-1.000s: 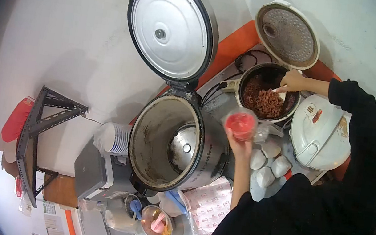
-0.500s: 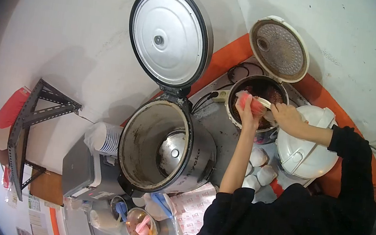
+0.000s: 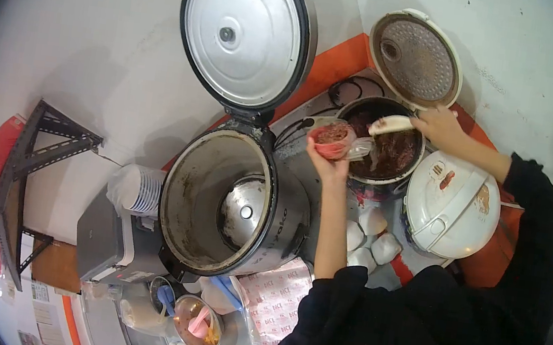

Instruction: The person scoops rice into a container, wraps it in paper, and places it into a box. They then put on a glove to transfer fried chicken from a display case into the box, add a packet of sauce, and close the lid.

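Observation:
My left hand (image 3: 325, 163) holds up a pink plastic bag (image 3: 336, 142) with reddish-brown food showing in its opening. The bag is over the left edge of the open cooker (image 3: 398, 150), whose inside is coated with dark red-brown food. My right hand (image 3: 438, 124) grips the handle end of a white ladle (image 3: 392, 124), smeared with food and held above the cooker's far side. The cooker's perforated lid (image 3: 417, 57) stands open behind it.
A large open rice cooker (image 3: 217, 199), nearly bare inside, stands left, its silver lid (image 3: 243, 35) raised. A closed white cooker (image 3: 452, 208) is right. White wrapped bundles (image 3: 373, 221), printed paper (image 3: 277, 298), stacked cups (image 3: 138, 189) and a bowl with a pink spoon (image 3: 199, 323) lie nearer.
My left hand has moved left with the bag, away from the cooker's middle. My right hand has drawn the ladle up and away from the bag. The whole view has shifted slightly.

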Demonstrator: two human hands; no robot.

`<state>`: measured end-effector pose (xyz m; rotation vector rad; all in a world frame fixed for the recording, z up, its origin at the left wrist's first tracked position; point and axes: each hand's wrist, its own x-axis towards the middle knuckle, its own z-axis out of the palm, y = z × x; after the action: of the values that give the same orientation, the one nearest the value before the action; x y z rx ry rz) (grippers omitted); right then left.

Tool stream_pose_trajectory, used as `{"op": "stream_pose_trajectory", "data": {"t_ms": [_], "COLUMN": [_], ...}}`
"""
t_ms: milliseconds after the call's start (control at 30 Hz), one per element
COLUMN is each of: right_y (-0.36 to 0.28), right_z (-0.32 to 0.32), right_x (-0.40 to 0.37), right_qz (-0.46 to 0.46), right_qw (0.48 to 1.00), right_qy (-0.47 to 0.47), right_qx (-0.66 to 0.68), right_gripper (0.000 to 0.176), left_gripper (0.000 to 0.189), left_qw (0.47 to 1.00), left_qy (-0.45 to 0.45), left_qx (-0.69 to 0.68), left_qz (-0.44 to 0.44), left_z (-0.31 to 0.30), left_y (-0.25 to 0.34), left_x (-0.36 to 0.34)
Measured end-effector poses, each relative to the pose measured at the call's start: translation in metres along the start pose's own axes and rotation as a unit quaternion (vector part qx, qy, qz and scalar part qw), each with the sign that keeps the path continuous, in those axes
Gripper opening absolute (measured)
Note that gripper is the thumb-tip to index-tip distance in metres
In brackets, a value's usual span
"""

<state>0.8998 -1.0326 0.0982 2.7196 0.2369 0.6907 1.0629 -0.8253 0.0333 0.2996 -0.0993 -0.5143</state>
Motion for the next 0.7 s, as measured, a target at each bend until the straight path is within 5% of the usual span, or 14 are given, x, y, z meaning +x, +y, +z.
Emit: {"op": "stream_pose_trajectory", "data": {"t_ms": [233, 300, 467, 600, 700], "right_y": [0.021, 0.018, -0.015, -0.029, -0.02], "right_z": [0.069, 0.101, 0.115, 0.122, 0.116], "right_x": [0.104, 0.129, 0.168, 0.169, 0.161], "right_qz": [-0.117, -0.247, -0.421, -0.479, -0.435], "right_qw": [0.987, 0.965, 0.885, 0.849, 0.878], "right_qy": [-0.105, -0.054, -0.167, -0.202, -0.196], "right_qx": [-0.031, -0.065, -0.102, -0.099, -0.046], "right_gripper": [0.009, 0.018, 0.02, 0.022, 0.02], "left_gripper": [0.05, 0.056, 0.065, 0.069, 0.07], "left_qw": [0.995, 0.993, 0.974, 0.967, 0.972], "left_qy": [0.003, -0.005, 0.038, 0.041, 0.024], "left_qx": [0.068, 0.051, 0.051, 0.046, 0.031], "left_qz": [-0.07, -0.104, -0.219, -0.247, -0.23], "left_z": [0.004, -0.004, -0.031, -0.04, -0.032], "left_y": [0.018, 0.012, -0.011, -0.022, -0.02], "left_x": [-0.082, -0.114, -0.147, -0.134, -0.13]}}
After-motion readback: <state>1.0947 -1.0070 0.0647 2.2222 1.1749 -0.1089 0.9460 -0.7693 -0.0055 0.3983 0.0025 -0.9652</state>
